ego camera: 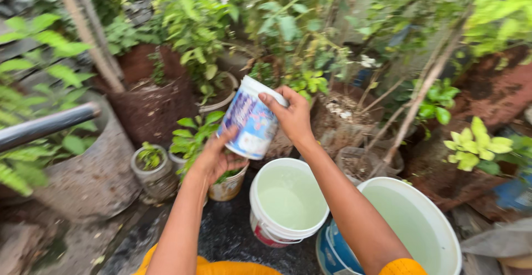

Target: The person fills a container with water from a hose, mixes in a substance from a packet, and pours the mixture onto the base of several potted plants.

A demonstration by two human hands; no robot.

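Nearest, two arms in orange sleeves reach forward over a dark, wet floor. Just beneath them stand two white buckets of pale water — a small bucket with a red band low on its side, and a big bucket to the right, its rim overlapping a blue tub.

Above the small bucket both hands grasp a tub: a round white container, tilted with its rim up toward the plants, its label printed in blue and purple with small pink and yellow patches. The left hand cups it from below, fingers curled around the base. The right hand clasps the upper rim, thumb and fingers pinched over the edge.

Under the left hand sits a small pot with green leaves. Left of it are a stained grey pot holding a seedling and a large concrete planter, with a dark pipe crossing in front.

Farther off — brown soil-filled pots, thin bare stems and dense green foliage fill the back.
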